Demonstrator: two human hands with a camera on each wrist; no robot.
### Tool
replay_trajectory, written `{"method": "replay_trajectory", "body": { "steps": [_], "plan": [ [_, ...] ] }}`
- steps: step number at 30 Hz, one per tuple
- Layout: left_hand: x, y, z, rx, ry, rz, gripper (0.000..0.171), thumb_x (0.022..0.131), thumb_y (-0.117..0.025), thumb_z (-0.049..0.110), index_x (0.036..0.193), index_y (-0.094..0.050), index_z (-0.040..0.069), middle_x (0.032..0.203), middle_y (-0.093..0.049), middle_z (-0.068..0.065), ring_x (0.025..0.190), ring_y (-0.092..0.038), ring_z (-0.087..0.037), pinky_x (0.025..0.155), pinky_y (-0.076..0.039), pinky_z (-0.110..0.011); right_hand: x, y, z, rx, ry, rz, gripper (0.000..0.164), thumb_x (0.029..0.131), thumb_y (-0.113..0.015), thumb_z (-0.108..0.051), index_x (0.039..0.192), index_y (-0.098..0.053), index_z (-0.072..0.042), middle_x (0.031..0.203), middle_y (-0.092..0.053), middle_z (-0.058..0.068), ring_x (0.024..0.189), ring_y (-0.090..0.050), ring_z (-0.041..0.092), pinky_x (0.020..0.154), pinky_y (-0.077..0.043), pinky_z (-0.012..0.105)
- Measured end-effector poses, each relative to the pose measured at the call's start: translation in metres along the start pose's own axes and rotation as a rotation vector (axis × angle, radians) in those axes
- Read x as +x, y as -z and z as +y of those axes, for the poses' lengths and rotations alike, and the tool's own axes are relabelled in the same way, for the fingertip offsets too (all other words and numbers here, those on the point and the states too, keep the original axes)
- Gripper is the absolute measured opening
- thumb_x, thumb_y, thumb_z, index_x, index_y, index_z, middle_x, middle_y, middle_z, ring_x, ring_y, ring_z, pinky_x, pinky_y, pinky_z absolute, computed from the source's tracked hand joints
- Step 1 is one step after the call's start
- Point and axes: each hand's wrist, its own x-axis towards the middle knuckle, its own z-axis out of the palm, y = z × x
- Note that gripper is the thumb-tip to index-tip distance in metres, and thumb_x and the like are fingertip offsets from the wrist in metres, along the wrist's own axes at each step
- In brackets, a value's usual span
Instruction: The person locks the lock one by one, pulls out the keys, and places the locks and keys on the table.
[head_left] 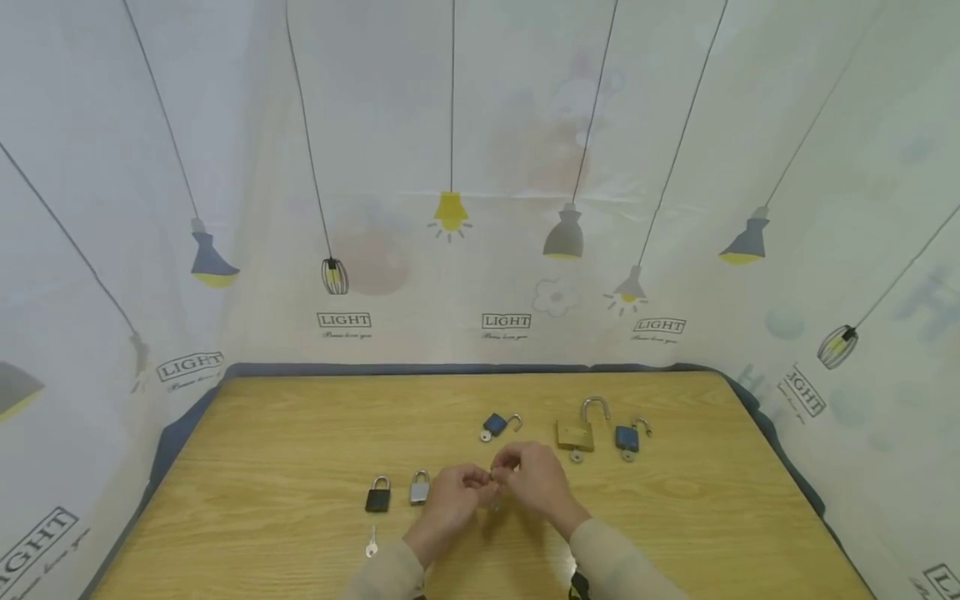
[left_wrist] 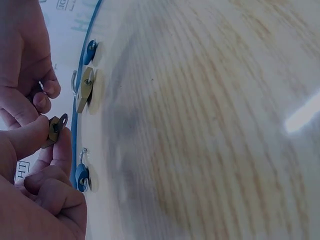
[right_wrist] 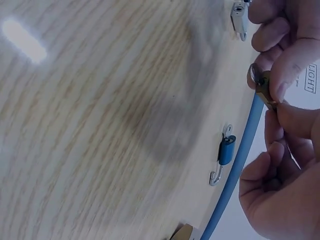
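Over the middle of the table, my left hand (head_left: 452, 497) pinches a small brass padlock (right_wrist: 264, 91) between thumb and fingers. A key (left_wrist: 63, 121) sticks out of the lock's underside, its flat head showing in both wrist views. My right hand (head_left: 536, 482) is close against the left, thumb and fingertips pinched together at the lock's other end. The shackle is hidden behind its fingers. Left of my hands stand a silver padlock (head_left: 418, 492) and a black padlock (head_left: 377, 500), both with closed shackles. A loose key (head_left: 372, 547) lies below the black one.
Beyond my hands lies a blue padlock (head_left: 495, 425), its shackle open. Farther right are a large brass padlock (head_left: 574, 437) and another blue padlock (head_left: 627, 439), open too, with keys in them. The wooden table (head_left: 277, 433) ends at a printed curtain (head_left: 420, 275).
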Motion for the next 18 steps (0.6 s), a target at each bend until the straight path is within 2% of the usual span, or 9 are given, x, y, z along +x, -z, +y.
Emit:
{"method": "replay_trajectory", "body": {
  "steps": [4,9,14,18],
  "plan": [
    [0.001,0.004,0.002,0.001,-0.005,-0.010,0.018,0.085,-0.071,0.023,0.096,-0.069,0.009,0.093,-0.070,-0.001,0.091,-0.060,-0.017,0.076,-0.045,-0.034,0.000,0.003,0.001,0.063,0.005,-0.012,0.004,0.088,-0.069,-0.013,0.088,-0.072,-0.010,0.084,-0.070,-0.001,0.074,-0.055,0.010,0.063,-0.044,0.025],
    [0.005,0.010,0.002,0.048,-0.028,0.025,0.021,0.086,-0.071,0.028,0.099,-0.069,0.011,0.096,-0.069,-0.001,0.090,-0.061,-0.016,0.076,-0.048,-0.033,-0.004,0.005,0.006,0.103,-0.001,-0.002,0.008,0.090,-0.065,-0.007,0.094,-0.071,-0.009,0.092,-0.071,0.003,0.082,-0.058,0.013,0.070,-0.047,0.030],
    [0.009,0.019,0.004,0.077,-0.049,0.056,0.022,0.087,-0.071,0.031,0.099,-0.070,0.013,0.098,-0.069,-0.001,0.089,-0.061,-0.016,0.074,-0.047,-0.030,-0.010,0.004,0.010,0.092,-0.036,-0.015,0.007,0.089,-0.065,-0.006,0.093,-0.071,-0.008,0.090,-0.070,0.002,0.082,-0.058,0.012,0.071,-0.047,0.031],
    [0.011,0.023,0.005,0.074,-0.051,0.052,0.024,0.086,-0.072,0.032,0.098,-0.070,0.012,0.101,-0.069,-0.002,0.091,-0.061,-0.016,0.074,-0.046,-0.030,-0.016,0.001,0.007,0.102,-0.043,-0.040,0.006,0.089,-0.066,-0.010,0.092,-0.071,-0.008,0.089,-0.070,0.002,0.081,-0.058,0.012,0.071,-0.047,0.029]
  ]
}}
